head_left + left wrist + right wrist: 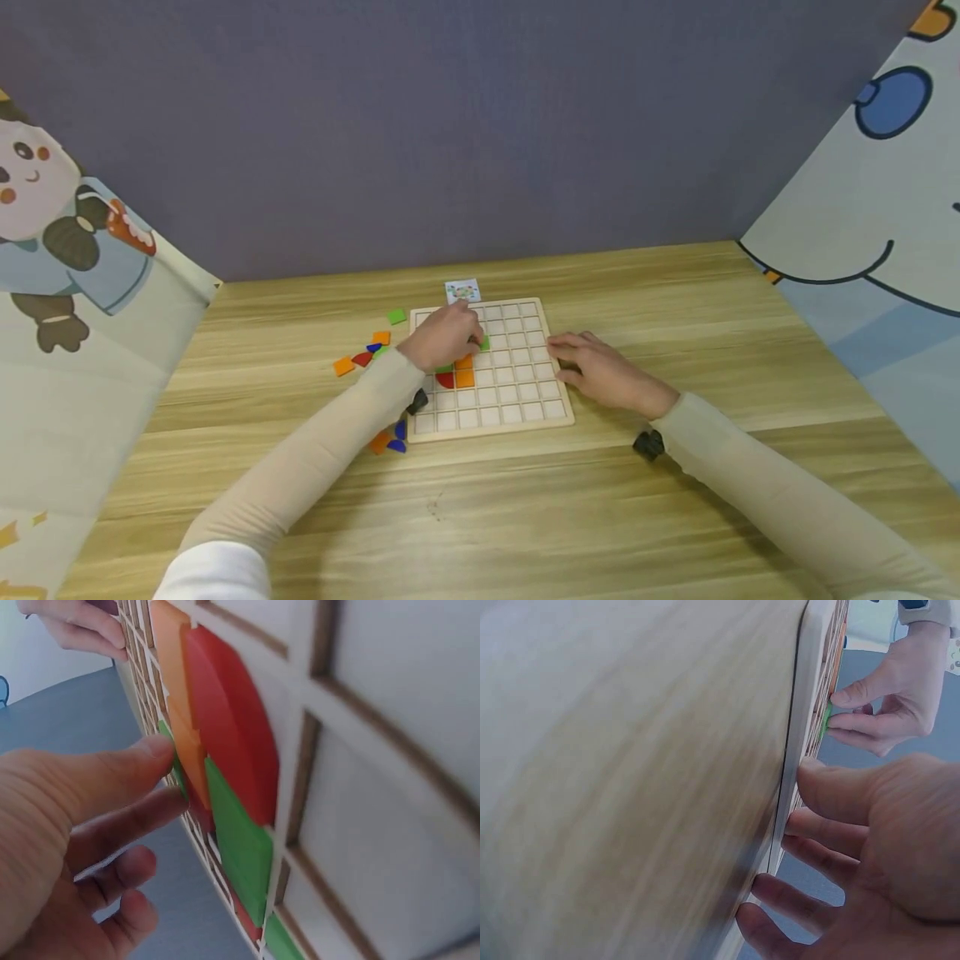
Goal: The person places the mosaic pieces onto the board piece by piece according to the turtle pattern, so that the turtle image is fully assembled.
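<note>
A wooden grid board [495, 431] lies on the table, with several coloured tiles set in its left part. My left hand [444, 336] reaches over it, thumb and index finger pinching a green tile [178, 763] at the grid. Beside that tile are orange squares [465, 377], a curved red piece [229, 712] and another green piece [240, 840]. At the board's right edge rests my right hand [603, 372], its extended fingers and thumb touching the rim. The left hand covers part of the pattern in the head view.
A small picture card [462, 290] lies behind the board. Loose pieces are scattered to the left, among them a green tile [397, 317], an orange square [343, 366] and a blue piece [397, 447]. A dark partition [480, 150] stands behind the table.
</note>
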A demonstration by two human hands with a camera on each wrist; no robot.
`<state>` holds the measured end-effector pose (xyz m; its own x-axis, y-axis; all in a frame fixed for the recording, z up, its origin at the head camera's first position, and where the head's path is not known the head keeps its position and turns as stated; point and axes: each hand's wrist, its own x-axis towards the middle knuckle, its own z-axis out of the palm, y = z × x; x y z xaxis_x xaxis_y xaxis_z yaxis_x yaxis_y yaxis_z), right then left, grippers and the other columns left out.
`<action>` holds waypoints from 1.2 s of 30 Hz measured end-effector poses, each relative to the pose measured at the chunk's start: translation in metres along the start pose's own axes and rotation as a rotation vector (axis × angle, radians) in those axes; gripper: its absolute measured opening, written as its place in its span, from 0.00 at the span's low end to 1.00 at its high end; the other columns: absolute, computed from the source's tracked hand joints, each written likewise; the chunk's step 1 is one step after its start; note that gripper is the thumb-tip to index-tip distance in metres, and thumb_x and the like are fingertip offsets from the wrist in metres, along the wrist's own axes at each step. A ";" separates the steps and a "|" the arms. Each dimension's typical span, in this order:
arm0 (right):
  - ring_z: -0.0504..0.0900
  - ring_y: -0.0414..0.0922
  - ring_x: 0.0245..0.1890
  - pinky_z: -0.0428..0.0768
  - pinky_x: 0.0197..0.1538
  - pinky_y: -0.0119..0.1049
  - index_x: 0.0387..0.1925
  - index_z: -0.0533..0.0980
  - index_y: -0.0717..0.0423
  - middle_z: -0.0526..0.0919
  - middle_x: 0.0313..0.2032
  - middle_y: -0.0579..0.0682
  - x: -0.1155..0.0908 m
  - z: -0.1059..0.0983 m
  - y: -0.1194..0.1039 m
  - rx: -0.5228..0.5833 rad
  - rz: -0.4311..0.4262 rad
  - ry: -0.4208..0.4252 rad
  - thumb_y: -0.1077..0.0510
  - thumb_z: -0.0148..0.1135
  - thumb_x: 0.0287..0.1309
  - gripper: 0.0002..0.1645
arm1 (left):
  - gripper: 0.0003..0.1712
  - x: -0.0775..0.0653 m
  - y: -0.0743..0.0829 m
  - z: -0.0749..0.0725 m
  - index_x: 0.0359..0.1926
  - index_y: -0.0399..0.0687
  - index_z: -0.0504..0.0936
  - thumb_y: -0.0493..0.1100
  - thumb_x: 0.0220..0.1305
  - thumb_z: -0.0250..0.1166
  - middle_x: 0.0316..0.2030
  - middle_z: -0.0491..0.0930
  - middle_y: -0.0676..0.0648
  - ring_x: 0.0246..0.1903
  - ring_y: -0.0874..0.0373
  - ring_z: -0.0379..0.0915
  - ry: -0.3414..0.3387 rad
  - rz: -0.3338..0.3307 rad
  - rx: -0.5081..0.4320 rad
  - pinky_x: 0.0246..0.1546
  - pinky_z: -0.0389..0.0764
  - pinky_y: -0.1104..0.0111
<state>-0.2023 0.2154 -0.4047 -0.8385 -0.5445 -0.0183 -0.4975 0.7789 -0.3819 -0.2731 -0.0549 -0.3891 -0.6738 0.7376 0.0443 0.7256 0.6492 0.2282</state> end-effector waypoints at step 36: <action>0.60 0.54 0.65 0.48 0.67 0.53 0.64 0.65 0.64 0.63 0.66 0.55 0.001 0.001 0.001 0.016 0.007 -0.013 0.57 0.59 0.64 0.30 | 0.20 -0.159 -0.098 -0.025 0.47 0.42 0.85 0.40 0.49 0.74 0.41 0.79 0.48 0.41 0.53 0.65 0.107 -0.132 -0.107 0.41 0.71 0.61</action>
<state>-0.2032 0.2157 -0.4063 -0.8391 -0.5430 -0.0327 -0.4880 0.7778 -0.3960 -0.2411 -0.2406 -0.3940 -0.7773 0.6195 0.1092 0.6148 0.7114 0.3404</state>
